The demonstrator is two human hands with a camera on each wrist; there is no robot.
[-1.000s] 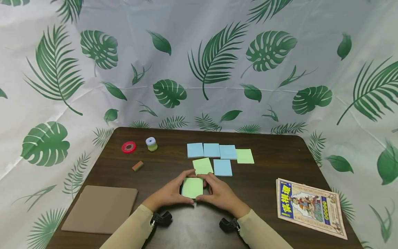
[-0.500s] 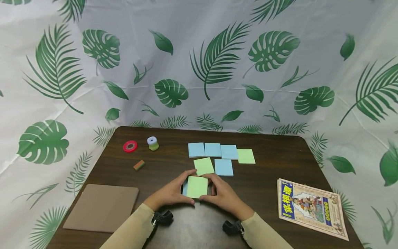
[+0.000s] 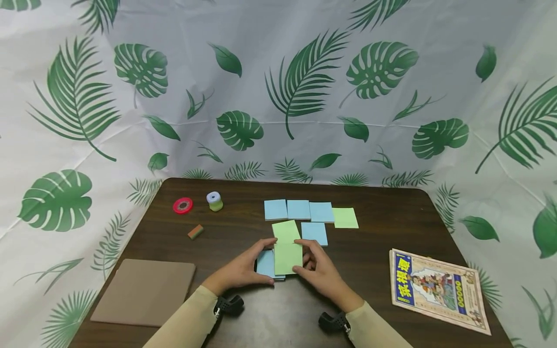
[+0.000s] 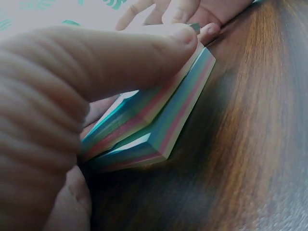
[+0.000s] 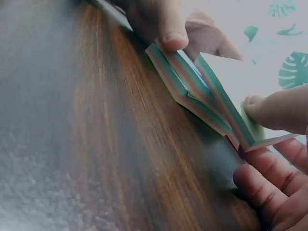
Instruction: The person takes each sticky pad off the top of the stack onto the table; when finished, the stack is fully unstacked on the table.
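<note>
Peeling apart near the desk's (image 3: 383, 227) front middle, the sticky-note pad (image 3: 271, 263) is light, limp and prone to fanning; its edges look like the safest hold. The left hand (image 3: 241, 268) grips its blue lower block, thumb curled on top, while the right hand (image 3: 319, 270) pinches the green upper stack (image 3: 288, 257) at 3 o'clock.

The head view is evenly and brightly lit and sharp, with a soft sheen on the dark table (image 3: 391, 227) near its front edge and only faint shadows under the hands. Both wrist views are dimmer and darken toward the corners. In them the nearest thumb (image 4: 72, 82) and tabletop blur, while the striped edge of the sticky-note pad (image 5: 192, 91) stays fairly crisp.
</note>
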